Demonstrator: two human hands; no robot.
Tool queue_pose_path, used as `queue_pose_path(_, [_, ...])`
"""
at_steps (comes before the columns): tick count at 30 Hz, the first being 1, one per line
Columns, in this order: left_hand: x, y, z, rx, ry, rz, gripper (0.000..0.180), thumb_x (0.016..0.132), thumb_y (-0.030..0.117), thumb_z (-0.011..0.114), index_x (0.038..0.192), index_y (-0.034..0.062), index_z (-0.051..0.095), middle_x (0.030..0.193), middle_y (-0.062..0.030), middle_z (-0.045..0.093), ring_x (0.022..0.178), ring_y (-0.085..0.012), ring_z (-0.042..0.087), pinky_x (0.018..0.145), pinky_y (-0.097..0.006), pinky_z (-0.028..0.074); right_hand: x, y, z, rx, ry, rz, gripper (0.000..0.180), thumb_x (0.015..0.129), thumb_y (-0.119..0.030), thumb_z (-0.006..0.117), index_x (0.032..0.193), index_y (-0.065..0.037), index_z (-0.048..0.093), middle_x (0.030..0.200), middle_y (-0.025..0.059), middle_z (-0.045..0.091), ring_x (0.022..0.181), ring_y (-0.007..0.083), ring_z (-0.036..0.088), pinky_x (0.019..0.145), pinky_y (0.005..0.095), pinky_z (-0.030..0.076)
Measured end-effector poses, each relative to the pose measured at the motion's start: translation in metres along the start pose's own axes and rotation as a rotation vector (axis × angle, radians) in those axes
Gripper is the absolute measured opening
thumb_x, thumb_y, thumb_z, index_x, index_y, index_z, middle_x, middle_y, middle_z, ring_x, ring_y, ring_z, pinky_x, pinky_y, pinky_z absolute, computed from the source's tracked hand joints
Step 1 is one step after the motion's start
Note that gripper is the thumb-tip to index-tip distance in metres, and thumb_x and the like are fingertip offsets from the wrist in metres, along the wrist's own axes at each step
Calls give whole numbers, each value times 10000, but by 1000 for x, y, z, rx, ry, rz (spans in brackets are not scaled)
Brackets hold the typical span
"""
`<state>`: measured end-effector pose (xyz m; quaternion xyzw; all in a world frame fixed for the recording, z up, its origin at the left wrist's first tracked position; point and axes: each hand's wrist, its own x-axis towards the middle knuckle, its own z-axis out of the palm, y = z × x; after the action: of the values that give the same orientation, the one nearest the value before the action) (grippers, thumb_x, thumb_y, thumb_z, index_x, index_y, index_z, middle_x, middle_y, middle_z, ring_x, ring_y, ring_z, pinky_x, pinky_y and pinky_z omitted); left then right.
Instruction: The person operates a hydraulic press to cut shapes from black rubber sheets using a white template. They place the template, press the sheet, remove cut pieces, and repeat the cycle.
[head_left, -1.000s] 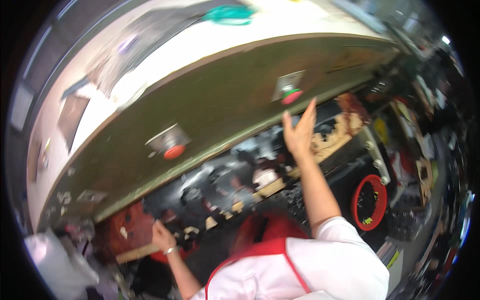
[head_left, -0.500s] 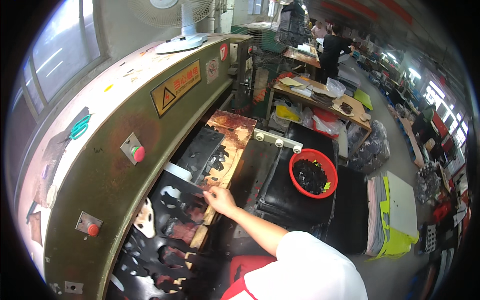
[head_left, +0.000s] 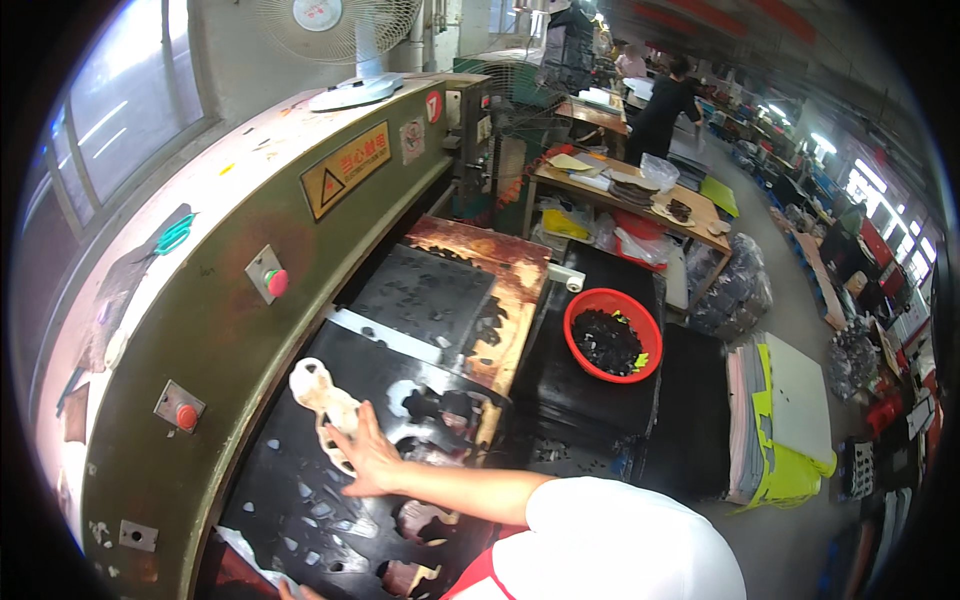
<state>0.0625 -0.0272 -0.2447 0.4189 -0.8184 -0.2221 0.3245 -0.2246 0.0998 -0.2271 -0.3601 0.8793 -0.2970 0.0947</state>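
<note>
My right hand (head_left: 372, 462) reaches over a black sheet (head_left: 290, 460) with cut-out holes. Its fingers are spread and touch the right side of a cream-coloured, curved cutting die (head_left: 326, 400) lying on the sheet. Only a bit of my left hand (head_left: 300, 592) shows at the bottom edge, beside a pale strip (head_left: 245, 556); its fingers are mostly out of the picture. Small loose cut pieces (head_left: 318, 510) lie scattered on the sheet near both hands. Beyond, a second dark sheet (head_left: 420, 295) rests on a worn, reddish-brown board (head_left: 520, 262).
A green press beam (head_left: 225, 330) with red buttons runs along the left, with a fan (head_left: 355, 92) and teal scissors (head_left: 175, 234) on top. To the right are a red basket (head_left: 655, 345) of black pieces and stacked sheets (head_left: 795, 400). A person (head_left: 660, 115) stands far off.
My right hand has moved nearer and left, from the sheet's far edge to the cream die. The board and sheets now extend farther right from the beam. Part of my left hand has come into view.
</note>
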Motion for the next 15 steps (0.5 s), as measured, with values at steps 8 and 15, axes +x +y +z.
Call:
queue_pose_path(8, [-47, 7, 29, 319, 15, 225, 387, 961, 223, 513, 1260, -22, 539, 1270, -223, 550, 1191, -369, 504, 1037, -460, 379, -44, 31, -9, 109, 127, 77, 1145, 504, -288, 830, 1489, -152, 263, 1434, 378, 134, 1337, 557, 173, 1077, 540, 326])
queue_pose_path(15, [-65, 37, -3, 290, -206, -15, 394, 890, 41, 549, 1279, 5, 505, 1370, -228, 435, 1277, -391, 410, 1075, -418, 329, -28, 114, -129, 1835, 69, 134, 753, 720, -74, 696, 1383, -47, 338, 1044, 135, 570, 849, 188, 608, 741, 312, 526])
